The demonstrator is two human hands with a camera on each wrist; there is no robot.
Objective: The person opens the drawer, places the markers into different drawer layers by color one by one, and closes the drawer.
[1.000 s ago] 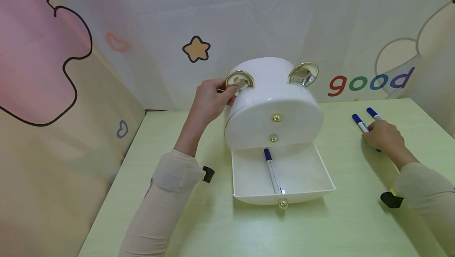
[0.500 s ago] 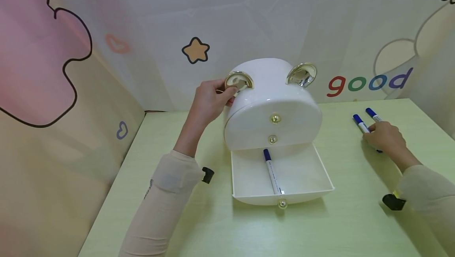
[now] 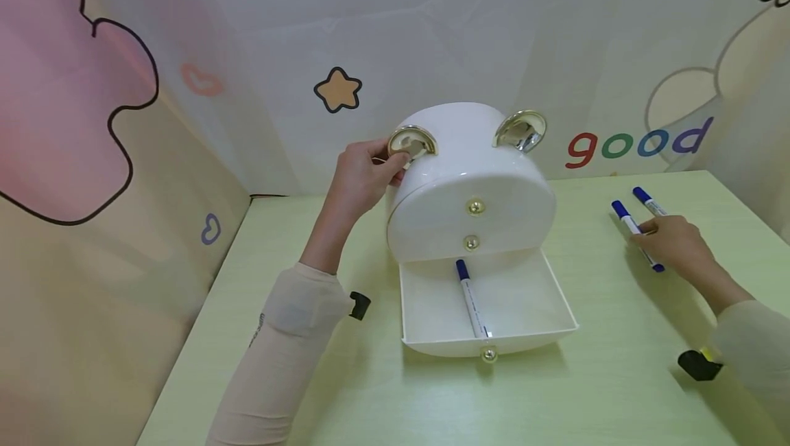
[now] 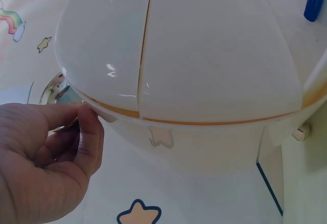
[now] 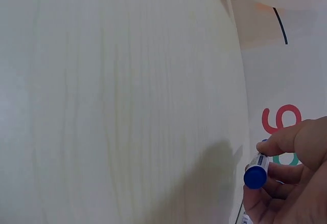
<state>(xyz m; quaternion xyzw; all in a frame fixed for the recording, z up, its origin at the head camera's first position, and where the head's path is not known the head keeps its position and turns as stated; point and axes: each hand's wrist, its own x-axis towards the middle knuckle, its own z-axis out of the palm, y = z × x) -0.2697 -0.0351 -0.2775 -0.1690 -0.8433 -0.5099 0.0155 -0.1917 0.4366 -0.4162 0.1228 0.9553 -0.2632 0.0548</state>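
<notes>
In the head view my left hand [image 3: 360, 182] pinches the left gold ear [image 3: 412, 132] of a white rounded drawer box [image 3: 457, 209]. The left wrist view shows the thumb and fingertips at that ear, beside the box's edge. Its lowest drawer [image 3: 524, 295] is pulled out, with a blue-capped marker [image 3: 472, 305] lying in it. Off to the right, my right hand [image 3: 679, 243] pinches another marker [image 5: 255, 175] between thumb and fingers, its blue end facing the right wrist camera. A further blue-capped marker [image 3: 649, 200] lies just behind that hand, partly covered by it.
The pale green table [image 3: 382, 398] reaches back to a printed wall cloth [image 3: 278, 89] with a star and the word "good". Gold knobs [image 3: 475, 207] stick out from the box front, one on the open drawer's lip. The right gold ear [image 3: 521, 132] stands up on top.
My right hand has shifted slightly right and toward me, and more of the held marker's near end shows. My left hand keeps its hold on the ear; the head view has drifted a little.
</notes>
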